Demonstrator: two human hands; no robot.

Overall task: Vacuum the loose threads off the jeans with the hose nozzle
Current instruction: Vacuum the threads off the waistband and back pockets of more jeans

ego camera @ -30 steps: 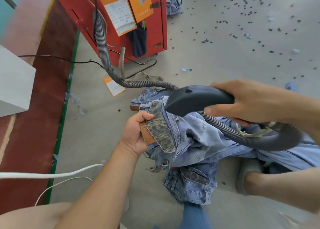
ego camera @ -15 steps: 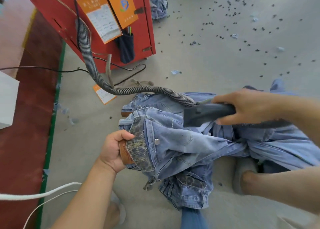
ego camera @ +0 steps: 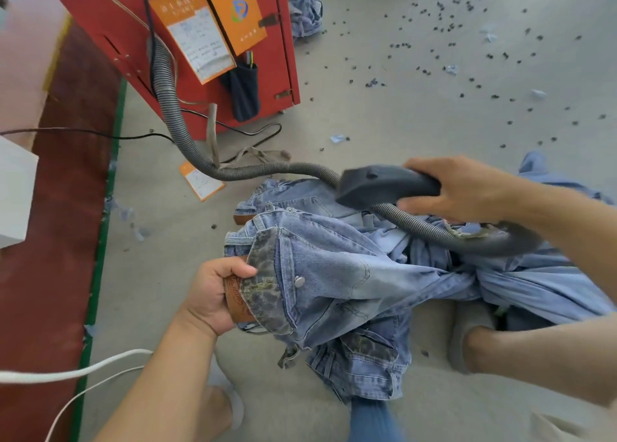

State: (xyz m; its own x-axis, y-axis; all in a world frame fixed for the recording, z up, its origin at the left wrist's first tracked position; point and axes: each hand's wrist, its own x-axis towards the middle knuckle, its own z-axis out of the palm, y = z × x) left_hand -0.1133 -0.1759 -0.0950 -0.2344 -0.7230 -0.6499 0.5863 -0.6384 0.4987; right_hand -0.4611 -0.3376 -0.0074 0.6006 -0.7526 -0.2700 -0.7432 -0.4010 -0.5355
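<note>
Light blue jeans (ego camera: 354, 274) lie bunched over my lap and the floor, the waistband with a leopard-print lining turned up. My left hand (ego camera: 217, 294) grips the waistband at its brown leather patch. My right hand (ego camera: 464, 188) holds the dark grey hose nozzle (ego camera: 377, 184), lifted a little above the jeans near the far edge of the waistband, mouth pointing left. The ribbed grey hose (ego camera: 173, 108) runs from the nozzle's rear, loops under my right wrist and goes up to the red machine (ego camera: 200, 41).
The red machine stands at the back left with orange papers and a dark pouch hung on it. Black cables and white cords (ego camera: 83, 371) cross the floor at left. More jeans (ego camera: 364, 361) lie under the held pair. Dark scraps (ego camera: 450, 24) dot the floor at back right.
The nozzle, which was down on the jeans half a second ago, has lifted off the denim. My left hand still holds the waistband in about the same spot.
</note>
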